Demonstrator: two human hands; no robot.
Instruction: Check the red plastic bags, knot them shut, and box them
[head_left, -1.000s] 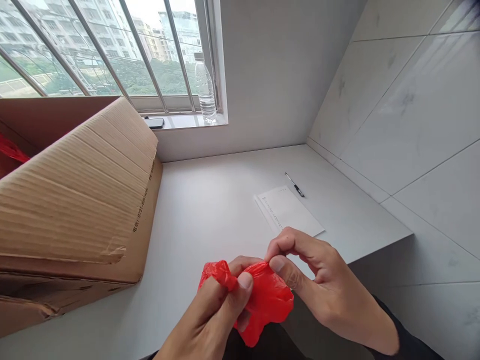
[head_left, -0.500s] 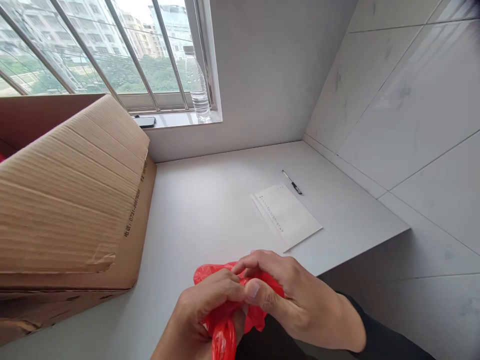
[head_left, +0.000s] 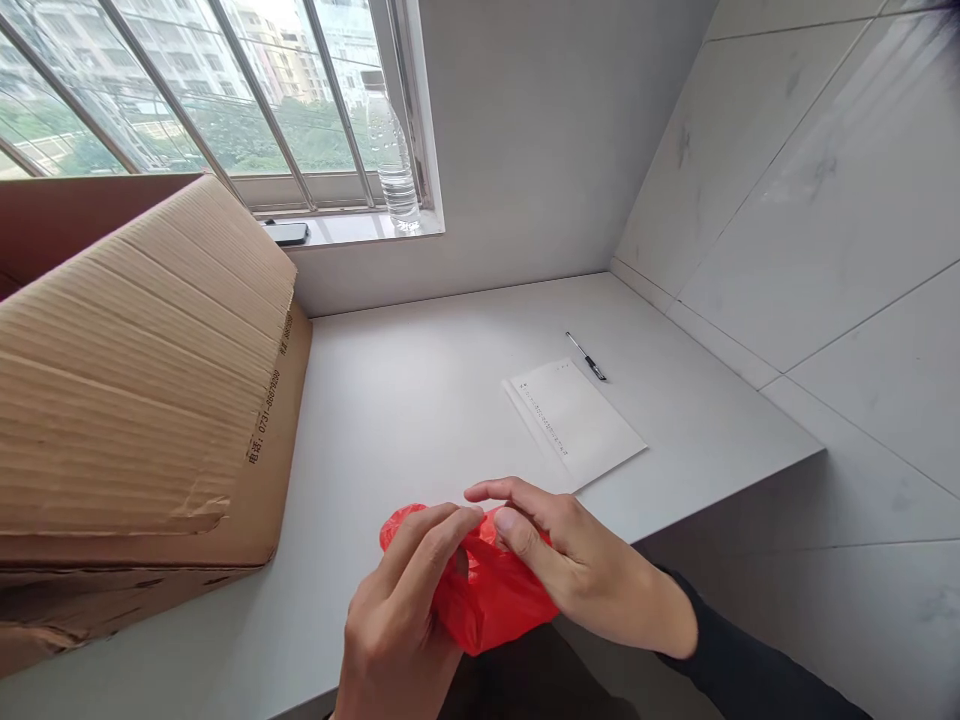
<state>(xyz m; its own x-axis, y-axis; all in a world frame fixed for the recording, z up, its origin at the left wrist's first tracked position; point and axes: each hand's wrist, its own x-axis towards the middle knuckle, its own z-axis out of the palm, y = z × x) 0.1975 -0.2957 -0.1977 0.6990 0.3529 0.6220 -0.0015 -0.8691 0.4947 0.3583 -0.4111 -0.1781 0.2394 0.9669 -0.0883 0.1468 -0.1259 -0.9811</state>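
A crumpled red plastic bag [head_left: 487, 595] is held over the front edge of the white counter [head_left: 420, 400]. My left hand [head_left: 397, 625] grips its left side, fingers curled over the top of the bunched plastic. From the right, my right hand [head_left: 570, 565] pinches the bag's upper edge between thumb and fingers. Both hands are closed on the bag, close together, with their fingertips nearly touching.
A large cardboard box [head_left: 142, 400] with an open flap fills the left of the counter. A sheet of paper [head_left: 574, 420] and a pen [head_left: 586, 357] lie at the right. A water bottle [head_left: 390, 150] and a dark phone [head_left: 285, 233] sit on the windowsill. Tiled wall at right.
The bag has been worked between both hands and bunched tighter. My fingers have shifted along its top edge, and the hands sit slightly lower and further left than a second ago.
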